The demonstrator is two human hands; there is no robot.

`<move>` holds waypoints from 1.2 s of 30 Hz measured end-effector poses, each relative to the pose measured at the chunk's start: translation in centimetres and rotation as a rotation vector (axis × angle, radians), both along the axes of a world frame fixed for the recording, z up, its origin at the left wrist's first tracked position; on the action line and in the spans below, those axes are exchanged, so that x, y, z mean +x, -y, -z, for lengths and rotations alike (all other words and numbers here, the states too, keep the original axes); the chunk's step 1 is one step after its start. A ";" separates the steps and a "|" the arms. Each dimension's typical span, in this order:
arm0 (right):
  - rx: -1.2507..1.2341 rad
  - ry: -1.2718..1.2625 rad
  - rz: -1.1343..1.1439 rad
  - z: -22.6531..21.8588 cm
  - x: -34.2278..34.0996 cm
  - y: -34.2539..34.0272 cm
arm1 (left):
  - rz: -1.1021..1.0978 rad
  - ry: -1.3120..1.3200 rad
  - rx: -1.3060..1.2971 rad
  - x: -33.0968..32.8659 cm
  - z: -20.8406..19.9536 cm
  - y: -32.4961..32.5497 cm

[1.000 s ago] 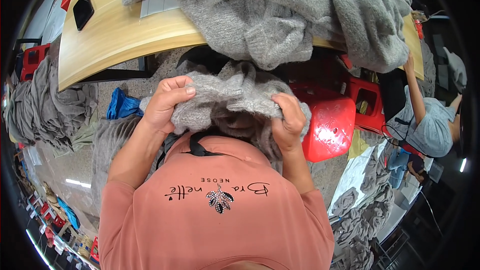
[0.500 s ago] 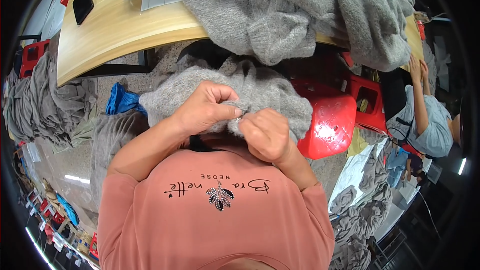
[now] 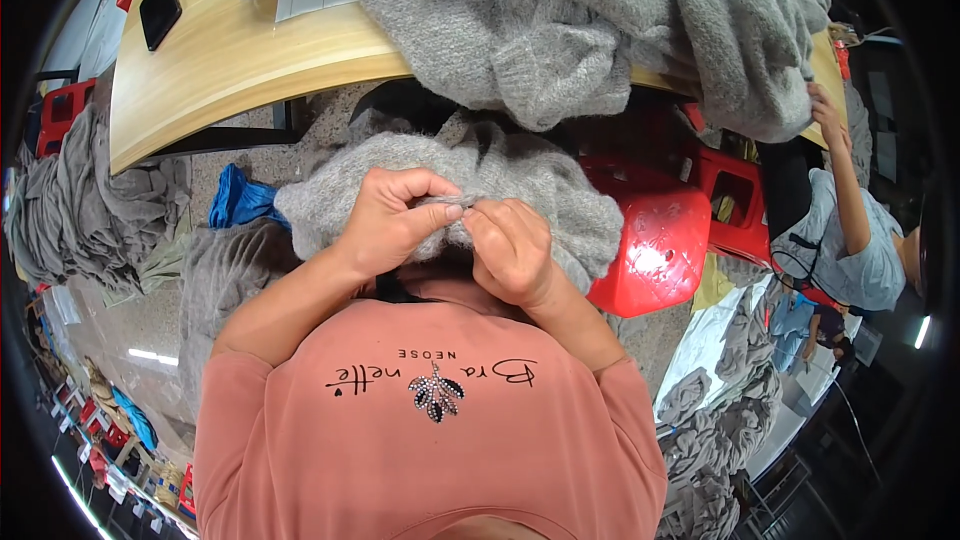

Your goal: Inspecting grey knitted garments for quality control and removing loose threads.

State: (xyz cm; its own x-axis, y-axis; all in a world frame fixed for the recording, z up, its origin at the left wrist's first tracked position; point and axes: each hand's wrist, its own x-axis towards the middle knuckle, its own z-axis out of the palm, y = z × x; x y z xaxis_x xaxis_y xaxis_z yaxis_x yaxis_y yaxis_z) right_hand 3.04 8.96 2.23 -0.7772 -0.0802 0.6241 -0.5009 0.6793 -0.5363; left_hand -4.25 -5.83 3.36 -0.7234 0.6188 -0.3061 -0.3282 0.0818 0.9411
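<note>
A fuzzy grey knit garment (image 3: 360,175) lies bunched across my lap, below the table edge. My left hand (image 3: 395,220) pinches it between thumb and forefinger near its middle. Right beside it, my right hand (image 3: 512,248) is closed with the fingertips together on the same spot of knit. The two sets of fingertips nearly meet. Whether anything small, such as a needle or thread, is between them I cannot make out.
A wooden table (image 3: 240,50) ahead bears a heap of grey knitwear (image 3: 560,30) and a black phone (image 3: 160,10). A red stool (image 3: 655,245) stands at my right. Grey garments (image 3: 95,200) are piled at left. A co-worker (image 3: 850,240) sits at right, one hand touching the heap.
My right hand has moved slightly up and left, its fingertips now at my left thumb. The co-worker's hand has risen to the knitwear hanging at the table's edge.
</note>
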 end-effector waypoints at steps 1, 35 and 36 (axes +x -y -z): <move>0.001 0.000 -0.001 0.0 -0.1 0.0 | -0.001 0.000 0.001 0.1 0.2 0.1; -0.445 0.464 0.069 0.6 -1.2 1.6 | -0.090 -1.130 -0.099 1.1 1.3 0.6; -0.371 0.398 0.111 0.7 -1.2 2.1 | -0.095 -1.131 -0.123 1.4 1.2 0.8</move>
State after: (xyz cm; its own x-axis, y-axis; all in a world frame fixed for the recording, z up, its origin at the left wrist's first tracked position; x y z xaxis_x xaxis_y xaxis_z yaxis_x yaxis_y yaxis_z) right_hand 1.83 6.86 1.56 -0.9501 0.1849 0.2514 -0.1469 0.4457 -0.8831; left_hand -2.81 -6.64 2.15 -0.6654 0.5576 0.4964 0.6930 0.2140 0.6885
